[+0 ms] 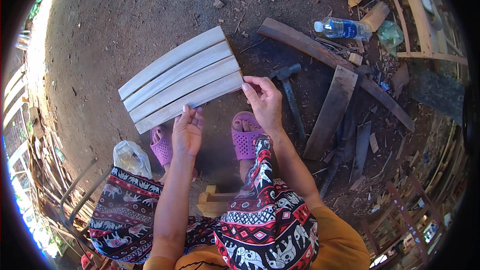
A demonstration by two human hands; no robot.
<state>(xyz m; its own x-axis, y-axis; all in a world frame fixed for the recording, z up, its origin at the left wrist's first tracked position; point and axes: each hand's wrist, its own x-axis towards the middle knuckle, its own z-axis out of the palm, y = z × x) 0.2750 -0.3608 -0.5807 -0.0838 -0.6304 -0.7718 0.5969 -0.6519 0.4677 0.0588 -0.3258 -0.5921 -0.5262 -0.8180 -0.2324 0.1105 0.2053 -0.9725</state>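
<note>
A slatted wooden panel [182, 72] of several pale planks, set side by side with narrow gaps, is held tilted above the dirt floor. My left hand [189, 129] pinches its near edge, thumb on top and fingers curled beneath. At the panel's right near corner my right hand [264, 101] grips the edge between thumb and fingers. The fingertips under the wood are partly hidden. Just right of that hand a hammer [288, 90] lies on the ground, its head toward the far side.
Dark boards [332, 112] and a long beam [310, 45] lie to the right. Beyond them are a plastic bottle [345, 28], a green plastic bag [390, 36] and a wooden frame [415, 15]. A clear bag [131, 158] sits by my left foot. Wood sticks [50, 180] are piled at left.
</note>
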